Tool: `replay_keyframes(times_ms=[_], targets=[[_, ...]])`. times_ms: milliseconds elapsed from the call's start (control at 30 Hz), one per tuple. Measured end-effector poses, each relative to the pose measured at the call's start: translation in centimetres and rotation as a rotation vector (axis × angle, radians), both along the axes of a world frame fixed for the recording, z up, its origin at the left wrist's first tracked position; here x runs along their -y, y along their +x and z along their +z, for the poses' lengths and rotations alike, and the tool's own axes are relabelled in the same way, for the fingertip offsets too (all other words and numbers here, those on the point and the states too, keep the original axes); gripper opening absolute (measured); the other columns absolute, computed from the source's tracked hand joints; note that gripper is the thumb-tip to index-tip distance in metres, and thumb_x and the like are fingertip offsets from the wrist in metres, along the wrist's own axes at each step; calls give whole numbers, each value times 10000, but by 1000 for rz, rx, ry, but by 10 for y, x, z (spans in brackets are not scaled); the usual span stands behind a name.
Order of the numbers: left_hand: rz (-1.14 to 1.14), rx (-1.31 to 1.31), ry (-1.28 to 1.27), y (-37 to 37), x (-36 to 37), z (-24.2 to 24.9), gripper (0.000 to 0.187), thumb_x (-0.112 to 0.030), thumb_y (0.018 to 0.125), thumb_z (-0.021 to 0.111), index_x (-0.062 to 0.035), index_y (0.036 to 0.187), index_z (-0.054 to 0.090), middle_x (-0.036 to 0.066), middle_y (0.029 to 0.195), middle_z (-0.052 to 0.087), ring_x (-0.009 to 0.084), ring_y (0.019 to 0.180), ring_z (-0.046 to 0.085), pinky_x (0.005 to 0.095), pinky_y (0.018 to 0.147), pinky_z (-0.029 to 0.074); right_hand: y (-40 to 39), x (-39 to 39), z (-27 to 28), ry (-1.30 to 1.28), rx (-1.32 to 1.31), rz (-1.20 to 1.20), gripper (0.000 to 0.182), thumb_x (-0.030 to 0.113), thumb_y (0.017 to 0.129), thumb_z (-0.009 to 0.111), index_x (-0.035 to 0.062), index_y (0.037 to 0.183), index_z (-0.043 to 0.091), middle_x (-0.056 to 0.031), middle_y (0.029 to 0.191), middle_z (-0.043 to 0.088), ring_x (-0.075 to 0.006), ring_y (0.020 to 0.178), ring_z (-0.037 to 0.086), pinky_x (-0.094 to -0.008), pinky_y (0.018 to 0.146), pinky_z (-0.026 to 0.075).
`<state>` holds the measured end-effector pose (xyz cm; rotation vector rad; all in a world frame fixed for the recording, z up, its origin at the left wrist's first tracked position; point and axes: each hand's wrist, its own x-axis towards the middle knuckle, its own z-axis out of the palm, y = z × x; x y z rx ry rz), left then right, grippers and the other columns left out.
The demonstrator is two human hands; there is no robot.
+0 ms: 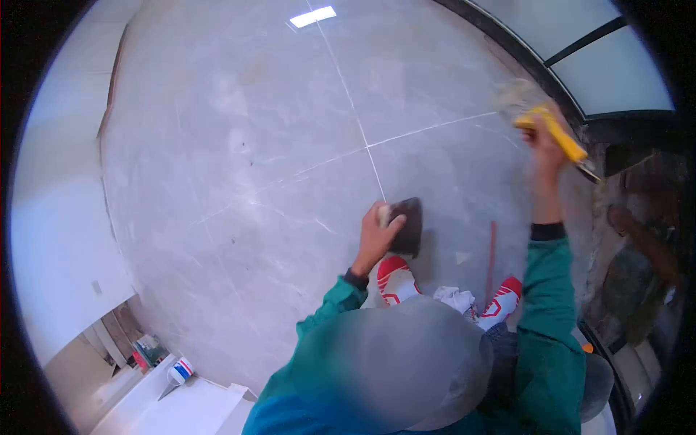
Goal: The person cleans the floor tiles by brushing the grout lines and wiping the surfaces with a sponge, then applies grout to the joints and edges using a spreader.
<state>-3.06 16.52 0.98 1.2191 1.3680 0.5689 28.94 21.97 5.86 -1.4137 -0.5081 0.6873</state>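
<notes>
Both our hands are closed, left hand (375, 236) gripping a dark object (408, 228), right hand (547, 151), farther forward, a yellow-handled tool (565, 138).

Floor (239, 156) glossy; yellow handle (568, 143) plastic-looking; sleeves (549, 290) cloth.

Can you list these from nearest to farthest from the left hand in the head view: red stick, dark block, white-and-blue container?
1. Dark block, in the left hand.
2. Red stick, to the hand's right.
3. White-and-blue container, lower left.
</notes>
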Motion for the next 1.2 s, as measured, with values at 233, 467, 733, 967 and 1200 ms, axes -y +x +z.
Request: replay_keyframes(times_ms=[233,467,733,967,1200], targets=[[404,-11,195,-44,-48,48,249,-251,807,622,-19,864,554,-1,767,551,87,682,465,235,618,405,-166,-65,-46,-61,212,693,348,236,775,589,73,1081,567,-147,1003,551,-256,932,534,-360,824,418],[42,-92,127,-15,12,11,318,-319,791,618,-34,716,497,9,636,442,116,610,407,285,552,367,-89,-61,-35,-53,309,338,269,182,749,653,38,969,592,-85,1014,535,-164,864,563,-256,664,515],[-335,-125,85,4,89,-7,311,-330,743,629,-29,692,569,113,523,520,269,480,531,344,465,403,8,-130,2,-99,200,477,216,208,769,635,6,842,612,-66,768,614,-134,692,607,-238,637,521],[-512,-165,129,8,95,-22,267,-333,724,648,-72,700,595,124,596,572,298,533,562,375,472,425,0,-303,16,141,532,574,128,165,763,613,57,828,636,-42,699,614,-119,637,593,-260,551,488],[-483,-174,189,10,90,-17,229,-303,705,665,-89,700,584,107,593,561,290,530,556,377,467,420,1,-355,-40,36,748,603,195,203,761,596,20,825,611,-87,666,609,-160,589,584,-281,520,454]])
